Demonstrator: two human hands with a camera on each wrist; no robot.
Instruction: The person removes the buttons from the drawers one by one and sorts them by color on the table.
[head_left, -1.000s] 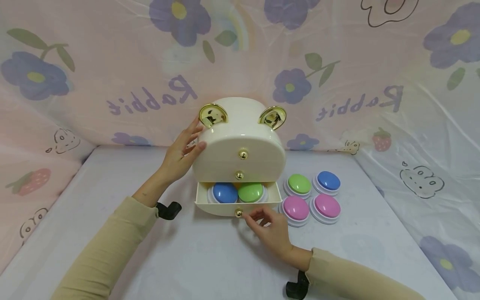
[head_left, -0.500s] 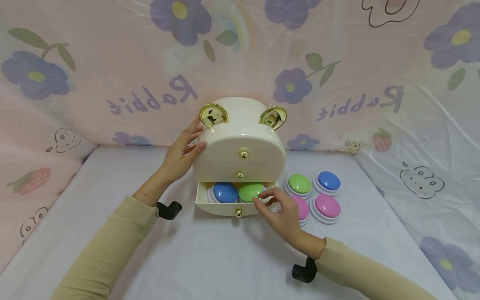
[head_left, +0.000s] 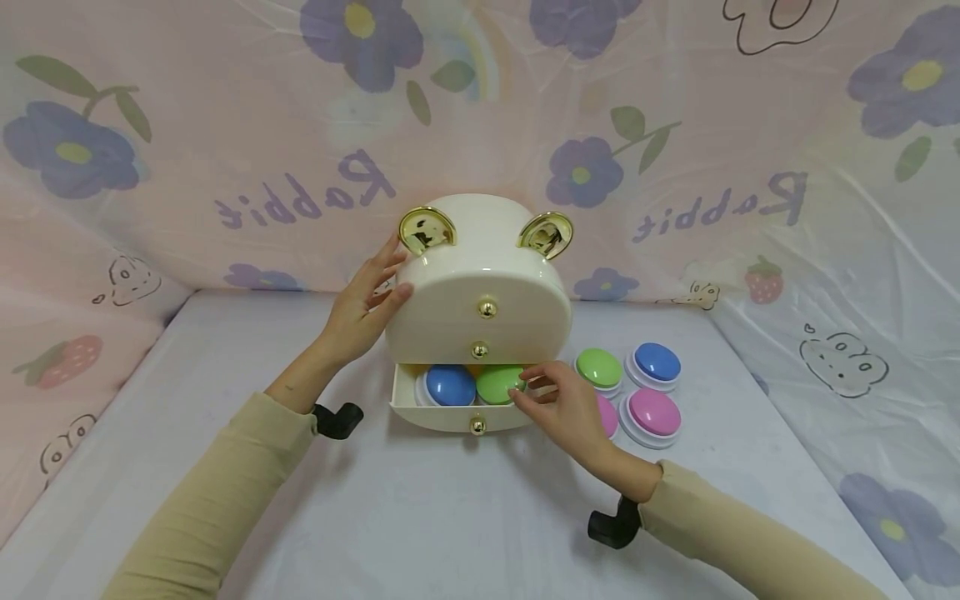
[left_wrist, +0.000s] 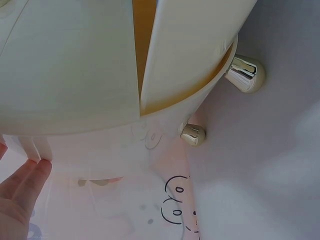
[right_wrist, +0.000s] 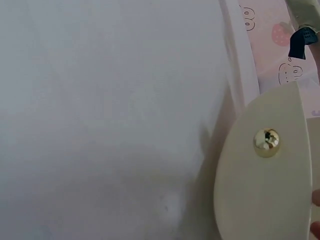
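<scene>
A cream drawer box [head_left: 480, 321] with gold ears stands on the table, its bottom drawer [head_left: 435, 419] pulled out. Inside the drawer sit a blue dome push button [head_left: 451, 385] and a green dome push button [head_left: 495, 383]. My left hand [head_left: 362, 310] rests fingers-spread against the box's left side, and its fingertips [left_wrist: 44, 167] show there in the left wrist view. At the right end of the drawer, my right hand [head_left: 566, 408] has its thumb and fingertips at the green button's right side, with a gap between thumb and fingers. That side of the button is partly hidden.
Right of the box lie another green button [head_left: 600, 367], another blue button [head_left: 657, 362], a pink button [head_left: 655, 412] and a second pink button [head_left: 606, 415] partly behind my right hand. A gold knob [right_wrist: 266, 142] sticks out from the drawer front. Printed cloth [head_left: 480, 142] walls the table.
My right hand has left the drawer knob and moved up and right to the green button in the drawer. My left hand, the box and the buttons have stayed put.
</scene>
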